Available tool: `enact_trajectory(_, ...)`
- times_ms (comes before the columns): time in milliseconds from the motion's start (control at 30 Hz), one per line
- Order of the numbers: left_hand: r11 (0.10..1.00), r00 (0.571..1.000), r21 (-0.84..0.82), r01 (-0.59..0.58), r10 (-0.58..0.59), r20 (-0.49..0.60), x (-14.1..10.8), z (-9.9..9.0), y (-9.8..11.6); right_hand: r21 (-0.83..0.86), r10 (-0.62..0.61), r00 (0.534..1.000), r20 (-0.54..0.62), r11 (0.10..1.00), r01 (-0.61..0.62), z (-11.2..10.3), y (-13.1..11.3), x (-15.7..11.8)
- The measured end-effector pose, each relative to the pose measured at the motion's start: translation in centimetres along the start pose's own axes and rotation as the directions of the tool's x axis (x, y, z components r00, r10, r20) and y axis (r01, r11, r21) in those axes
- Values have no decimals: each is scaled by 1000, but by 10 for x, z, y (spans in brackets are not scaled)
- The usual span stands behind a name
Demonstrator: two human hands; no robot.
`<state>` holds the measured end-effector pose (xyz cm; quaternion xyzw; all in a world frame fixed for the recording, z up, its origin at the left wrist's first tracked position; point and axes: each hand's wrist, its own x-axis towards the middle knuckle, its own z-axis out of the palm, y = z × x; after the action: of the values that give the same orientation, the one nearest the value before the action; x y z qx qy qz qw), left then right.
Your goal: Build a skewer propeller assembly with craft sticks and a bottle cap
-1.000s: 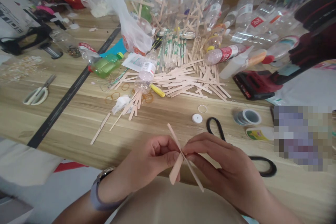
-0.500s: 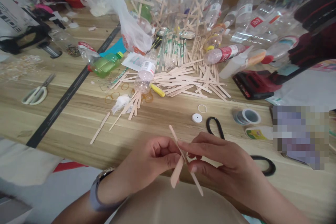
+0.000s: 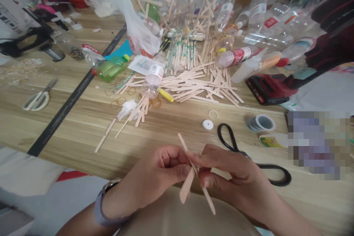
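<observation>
Two flat wooden sticks [image 3: 209,200] cross each other in an X, low in the middle of the view. My left hand [image 3: 163,171], with a watch on its wrist, pinches them near the crossing from the left. From the right, my right hand [image 3: 232,177] has its thumb and fingers closed at the same crossing. Whether a band binds the sticks there is too small to tell. Under and beside my right hand lie black-handled scissors [image 3: 228,141].
Behind lie a pile of loose sticks [image 3: 193,84], plastic bottles [image 3: 155,75] and a red power tool [image 3: 272,88]. White scissors [image 3: 37,100] rest at the left. A tape roll [image 3: 264,122] and a white disc [image 3: 207,124] sit on the wooden table [image 3: 69,132].
The crossed sticks have tilted and dropped slightly at their lower ends. My right hand's fingers have shifted a little, and more of the black scissors shows.
</observation>
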<state>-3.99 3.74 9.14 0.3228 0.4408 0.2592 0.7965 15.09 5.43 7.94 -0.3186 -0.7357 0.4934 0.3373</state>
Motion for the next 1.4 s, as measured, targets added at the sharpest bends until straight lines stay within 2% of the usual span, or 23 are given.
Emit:
enact_trajectory(133, 1000, 1000, -10, -6, 6, -8, -1, 0, -1, 13, 89, 996, 13, 996, -89, 0, 1, -1)
enact_trajectory(333, 1000, 1000, 0, -5, 5, -15, 0, 1, 0, 145, 163, 982, 98, 974, -176, 0, -3, 2)
enact_trajectory(733, 1000, 999, 20, 16, -15, -51, 1, 2, 1, 151, 194, 972, 131, 965, -213, 2, 1, 3)
enact_trajectory(933, 1000, 999, 14, 26, -25, -23, 3, 2, 0, 3, 275, 961, 31, 961, -275, -2, 8, -6)
enact_trajectory(1067, 999, 999, 34, 40, -40, 0, 7, 2, -3, 34, 350, 936, 40, 936, -351, -3, 12, -11)
enact_trajectory(1167, 997, 1000, 77, 21, -21, -1, 14, 1, -5, 29, 395, 919, -3, 918, -395, -4, 14, -9)
enact_trajectory(1300, 989, 1000, 148, -28, 29, -9, 22, -2, -5, -100, 318, 946, -65, 941, -323, -17, 17, -9)
enact_trajectory(1400, 987, 999, 152, -42, 46, -22, 24, -4, -4, -237, 255, 939, -232, 921, -308, -39, 23, -21)
